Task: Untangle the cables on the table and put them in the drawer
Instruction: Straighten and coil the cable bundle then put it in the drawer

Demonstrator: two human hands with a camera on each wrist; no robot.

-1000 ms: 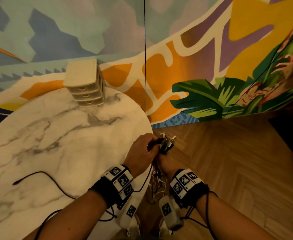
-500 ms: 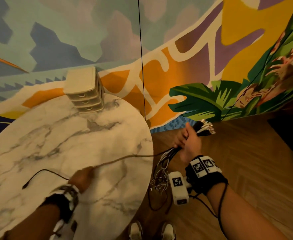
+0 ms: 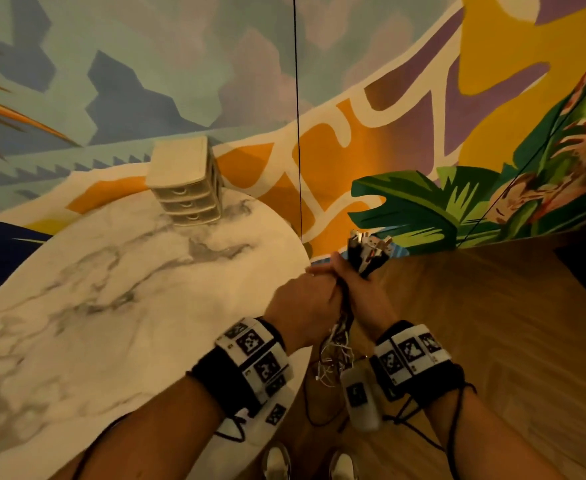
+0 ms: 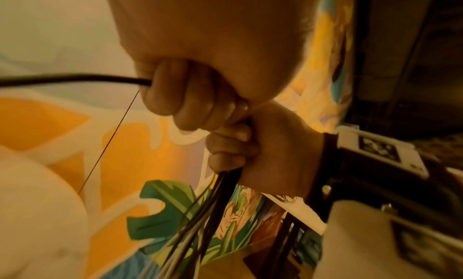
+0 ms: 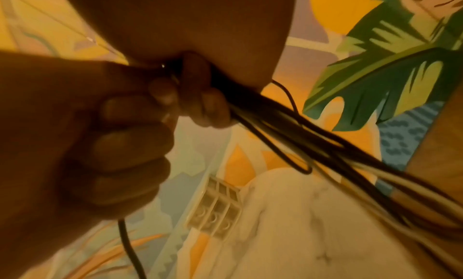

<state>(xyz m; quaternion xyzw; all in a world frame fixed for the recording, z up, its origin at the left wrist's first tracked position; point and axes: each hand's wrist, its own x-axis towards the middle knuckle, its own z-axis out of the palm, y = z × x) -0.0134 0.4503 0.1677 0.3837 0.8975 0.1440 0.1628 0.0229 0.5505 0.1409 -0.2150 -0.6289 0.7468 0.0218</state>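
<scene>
My right hand [image 3: 360, 289] grips a bundle of black and white cables [image 3: 367, 252] just past the right edge of the table; the plugs stick up above the fist. The loose lengths [image 3: 336, 348] hang between my wrists toward the floor. My left hand [image 3: 305, 299] presses against the right one, fist closed. In the left wrist view its fingers [image 4: 175, 97] curl round one black cable [image 4: 75, 79] that runs off to the left. The right wrist view shows my right fingers [image 5: 200, 105] clamped on the bundle [image 5: 300, 140]. The beige three-drawer unit [image 3: 187, 188] stands at the table's far edge, all drawers closed.
The round marble table [image 3: 111, 306] lies to the left of my hands. A wooden floor [image 3: 492, 341] spreads to the right, with my shoes [image 3: 277, 462] below. A painted wall stands behind, and a thin black line [image 3: 296, 116] hangs down it.
Half a second ago my left hand was out over the table drawing a black cable leftward; it has come back to the right hand. The right hand kept hold of the bundle.
</scene>
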